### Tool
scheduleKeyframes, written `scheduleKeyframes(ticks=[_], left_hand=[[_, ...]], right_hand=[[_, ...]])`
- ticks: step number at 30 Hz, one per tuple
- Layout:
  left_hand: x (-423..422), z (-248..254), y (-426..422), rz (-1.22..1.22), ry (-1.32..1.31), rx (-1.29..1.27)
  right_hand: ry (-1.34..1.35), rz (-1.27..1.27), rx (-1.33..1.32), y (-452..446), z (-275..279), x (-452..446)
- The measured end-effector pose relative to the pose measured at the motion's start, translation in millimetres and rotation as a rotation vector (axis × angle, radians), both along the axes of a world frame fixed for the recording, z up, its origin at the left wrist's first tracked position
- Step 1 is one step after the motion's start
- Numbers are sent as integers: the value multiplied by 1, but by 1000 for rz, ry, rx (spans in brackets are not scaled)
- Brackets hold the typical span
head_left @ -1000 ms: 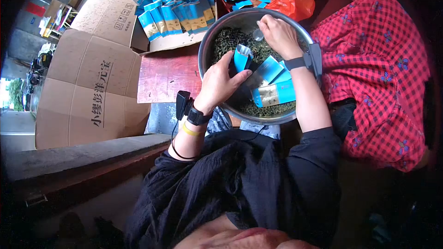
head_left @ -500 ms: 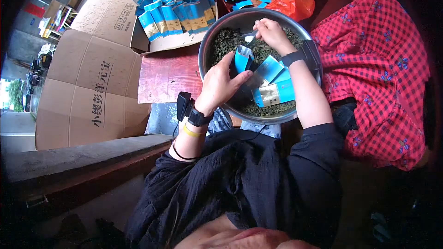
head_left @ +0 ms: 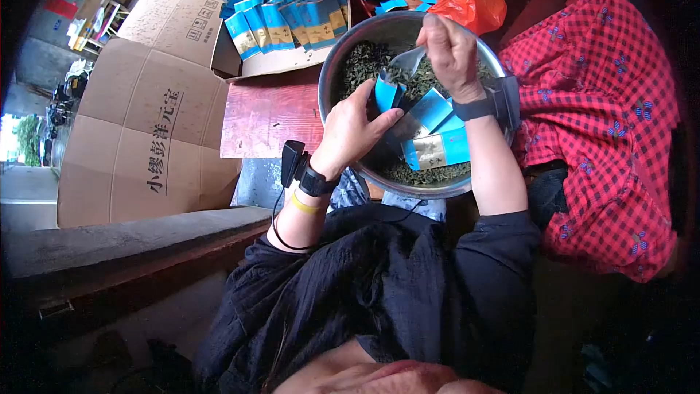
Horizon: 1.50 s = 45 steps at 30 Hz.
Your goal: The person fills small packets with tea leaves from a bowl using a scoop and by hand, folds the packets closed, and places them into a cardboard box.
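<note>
My left hand (head_left: pixel 354 131) grips an upright small blue packet (head_left: pixel 389 96) between thumb and fingers, its top open. In my right hand (head_left: pixel 453 58) is a spoon (head_left: pixel 410 63), its bowl at the packet's mouth with dark dried leaves around it. Both hands are over a wide metal basin (head_left: pixel 327 76) filled with dried leaves (head_left: pixel 364 60). Flat blue packets (head_left: pixel 441 149) with a gold panel lie on the leaves, between my left hand and right forearm. The inside of the held packet is mostly hidden.
Beyond the basin, a carton (head_left: pixel 281 64) holds many upright blue-and-gold packets (head_left: pixel 295 25). A red plastic bag (head_left: pixel 474 4) with more packets is beside it. A large cardboard flap (head_left: pixel 138 117) stands left; red checked cloth (head_left: pixel 598 124) is right. A red board (head_left: pixel 270 117) lies under the carton.
My right hand has turned and risen with the spoon. Dark leaves now show at the spoon and packet mouth, where the spoon looked bare before. My left hand keeps the packet nearly in place.
</note>
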<state>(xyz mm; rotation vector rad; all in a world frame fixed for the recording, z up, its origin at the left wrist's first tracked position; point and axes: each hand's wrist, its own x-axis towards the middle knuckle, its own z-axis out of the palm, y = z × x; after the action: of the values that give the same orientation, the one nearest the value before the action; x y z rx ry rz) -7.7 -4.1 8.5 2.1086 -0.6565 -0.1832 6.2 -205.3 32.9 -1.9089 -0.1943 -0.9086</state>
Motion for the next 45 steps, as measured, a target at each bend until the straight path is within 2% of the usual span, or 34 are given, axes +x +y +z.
scheduleKeyframes(ticks=[2,3,5,9,11,13,15,17,23,25,27,29,35,38,41,43,45], left_hand=[[0,3,-1,-8,-16,29],[1,0,-1,-12,-17,32],[3,-8,0,-12,-78,14],[1,-2,-1,4,-74,38],[-2,12,-2,-4,59,101],[2,2,-1,-12,50,51],[4,-6,-1,-22,42,2],[4,-8,-2,-19,-72,-19],[2,6,0,-31,43,60],[2,0,0,-33,5,33],[2,1,0,-35,-35,4],[-1,10,1,-22,106,73],[0,-1,2,-19,11,51],[0,0,2,-13,64,64],[1,-8,3,-16,51,12],[1,-7,3,-21,45,8],[0,-4,3,-23,40,3]], right_hand=[[-197,-52,-346,1,0,0],[-197,-56,-344,3,1,-1],[-346,-39,-538,9,6,-2],[-402,-102,-600,6,12,-5],[-395,-121,-613,4,12,-6],[-409,-77,-517,6,10,-6],[-338,-42,-469,8,4,-7],[-221,-71,-371,7,1,-6],[-57,-229,-101,-15,-1,3],[137,-348,-303,-24,-11,10],[176,-316,-361,-29,-22,16],[371,-349,-606,-29,-30,19],[475,-318,-641,-19,-34,17],[521,-265,-668,-19,-47,21],[581,-209,-527,-18,-53,24],[662,-150,-320,-23,-51,27],[598,-125,-232,-27,-49,31]])
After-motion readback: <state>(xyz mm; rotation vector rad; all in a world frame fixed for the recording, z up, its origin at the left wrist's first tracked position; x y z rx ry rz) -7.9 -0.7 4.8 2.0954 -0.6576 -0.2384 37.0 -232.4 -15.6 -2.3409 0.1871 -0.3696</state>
